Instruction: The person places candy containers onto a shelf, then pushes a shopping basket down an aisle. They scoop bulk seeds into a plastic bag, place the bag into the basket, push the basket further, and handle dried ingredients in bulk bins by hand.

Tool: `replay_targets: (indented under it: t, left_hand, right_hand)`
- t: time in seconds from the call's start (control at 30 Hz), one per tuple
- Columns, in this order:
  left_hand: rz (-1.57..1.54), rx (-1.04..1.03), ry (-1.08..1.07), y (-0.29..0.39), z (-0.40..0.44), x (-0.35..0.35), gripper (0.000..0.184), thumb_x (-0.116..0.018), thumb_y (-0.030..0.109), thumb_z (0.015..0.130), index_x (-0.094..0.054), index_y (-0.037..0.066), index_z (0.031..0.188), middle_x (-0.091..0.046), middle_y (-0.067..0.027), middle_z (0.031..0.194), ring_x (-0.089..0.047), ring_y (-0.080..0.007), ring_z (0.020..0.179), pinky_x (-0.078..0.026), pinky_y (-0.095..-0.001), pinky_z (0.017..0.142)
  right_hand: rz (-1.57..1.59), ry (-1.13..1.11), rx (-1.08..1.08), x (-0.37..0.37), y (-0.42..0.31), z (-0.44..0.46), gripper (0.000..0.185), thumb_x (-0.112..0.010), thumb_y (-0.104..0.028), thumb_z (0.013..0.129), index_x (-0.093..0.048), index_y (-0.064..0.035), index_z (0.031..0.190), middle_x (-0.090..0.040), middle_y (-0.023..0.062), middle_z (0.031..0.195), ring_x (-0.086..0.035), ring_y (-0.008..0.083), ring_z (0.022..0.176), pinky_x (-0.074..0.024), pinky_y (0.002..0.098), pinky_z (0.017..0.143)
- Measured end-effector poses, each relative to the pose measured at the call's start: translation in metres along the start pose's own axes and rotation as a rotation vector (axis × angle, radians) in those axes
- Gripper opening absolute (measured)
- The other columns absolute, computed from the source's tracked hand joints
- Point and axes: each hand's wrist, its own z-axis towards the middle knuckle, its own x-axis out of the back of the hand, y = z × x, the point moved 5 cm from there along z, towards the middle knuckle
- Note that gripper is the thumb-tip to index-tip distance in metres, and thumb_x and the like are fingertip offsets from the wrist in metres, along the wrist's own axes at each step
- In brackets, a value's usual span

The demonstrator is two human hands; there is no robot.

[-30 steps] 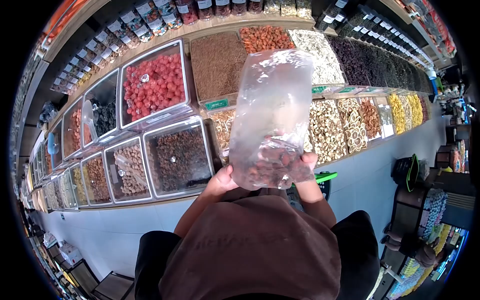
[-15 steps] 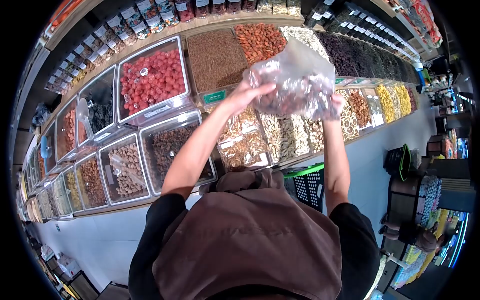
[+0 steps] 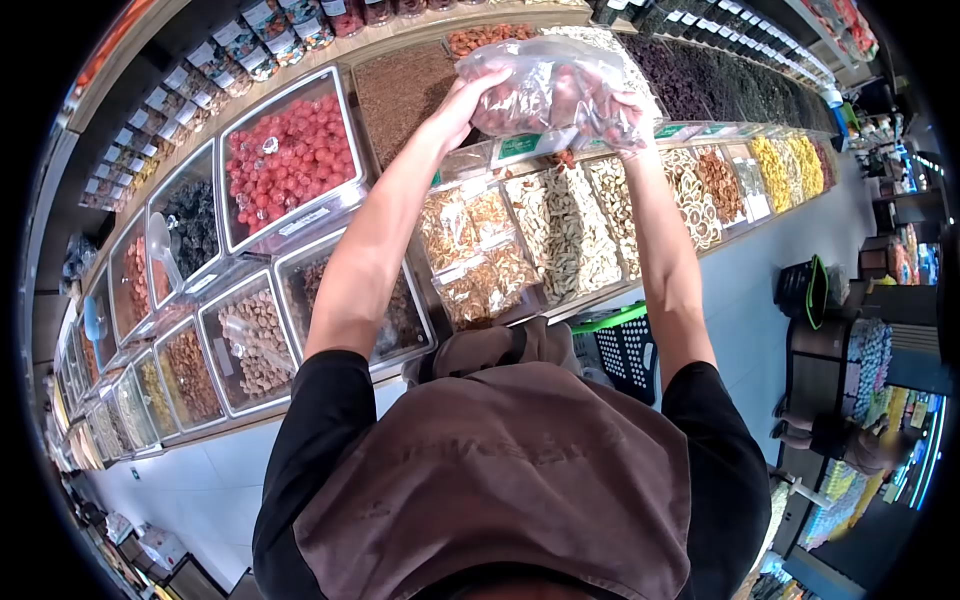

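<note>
A clear plastic bag [image 3: 548, 92] with dark red dried fruit in it lies sideways between my hands at the back of the display. My left hand [image 3: 466, 105] grips its left end, fingers over the top. Around its right end my right hand [image 3: 630, 122] is closed. Both arms are stretched forward. Under and behind the bag are a bin of orange-red dried fruit [image 3: 490, 40] and a bin of white slices [image 3: 640, 75]. To the left of the bag is a bin of brown grains [image 3: 400, 90].
Lidded bins of red fruit [image 3: 290, 160] and brown nuts [image 3: 255, 345] stand at left. Packets [image 3: 480, 250] and sliced dried goods [image 3: 565, 235] fill the front row. A green-handled black basket [image 3: 628, 352] is below the counter's edge. Another person [image 3: 845, 440] is far right.
The bag has gone from upright near my body to sideways over the back bins, and both hands have reached forward with it. Its lower part no longer hangs before me.
</note>
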Motion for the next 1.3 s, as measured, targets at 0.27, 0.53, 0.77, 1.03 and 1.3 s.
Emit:
replay_targets:
  t: [0.27,0.53,0.77,1.03,1.3]
  left_hand:
    - [0.078,-0.078,-0.015,0.022,-0.034,-0.011,0.058,-0.072,0.036,0.090,-0.051,0.005,0.135,-0.062,-0.0078,0.123,-0.060,-0.0189,0.113,-0.051,-0.0351,0.096]
    - [0.509,-0.465,0.074,0.080,-0.166,-0.019,0.056,-0.073,0.030,0.088,-0.054,0.014,0.138,-0.062,-0.0172,0.129,-0.059,-0.0287,0.119,-0.048,-0.0498,0.103]
    - [0.393,-0.191,0.401,0.053,-0.322,0.044,0.059,-0.069,0.007,0.090,-0.047,-0.001,0.144,-0.060,-0.0141,0.130,-0.059,-0.0203,0.112,-0.049,-0.0346,0.095]
    - [0.519,-0.150,0.799,-0.040,-0.430,0.169,0.039,-0.067,0.005,0.094,-0.055,-0.004,0.130,-0.064,-0.0078,0.110,-0.058,-0.0154,0.101,-0.047,-0.0304,0.091]
    - [0.601,-0.023,0.840,-0.107,-0.444,0.232,0.019,-0.067,0.010,0.095,-0.066,-0.005,0.108,-0.066,-0.0044,0.098,-0.058,-0.0122,0.090,-0.048,-0.0282,0.082]
  right_hand:
    - [0.100,-0.114,0.116,0.018,0.019,-0.007,0.069,-0.060,-0.020,0.082,-0.041,0.0053,0.144,-0.060,0.0222,0.130,-0.068,0.0324,0.105,-0.0602,0.0502,0.081]
    - [-0.094,-0.302,0.084,-0.053,0.086,-0.021,0.086,-0.064,-0.038,0.078,-0.036,0.0055,0.147,-0.049,0.0299,0.140,-0.063,0.0381,0.111,-0.0601,0.0417,0.082]
    - [0.115,-0.646,-0.560,-0.161,0.207,-0.055,0.080,-0.068,-0.020,0.079,-0.036,0.0007,0.149,-0.041,0.0295,0.148,-0.054,0.0434,0.124,-0.0525,0.0499,0.097]
    - [-0.275,-0.490,-0.723,-0.206,0.345,-0.052,0.032,-0.072,-0.016,0.082,-0.070,-0.0051,0.112,-0.072,0.0072,0.102,-0.069,0.0140,0.080,-0.0585,0.0292,0.066]
    - [-0.523,-0.456,-0.706,-0.192,0.428,-0.034,0.030,-0.073,-0.021,0.082,-0.073,-0.0133,0.111,-0.068,0.0007,0.097,-0.060,0.0058,0.078,-0.0480,0.0230,0.064]
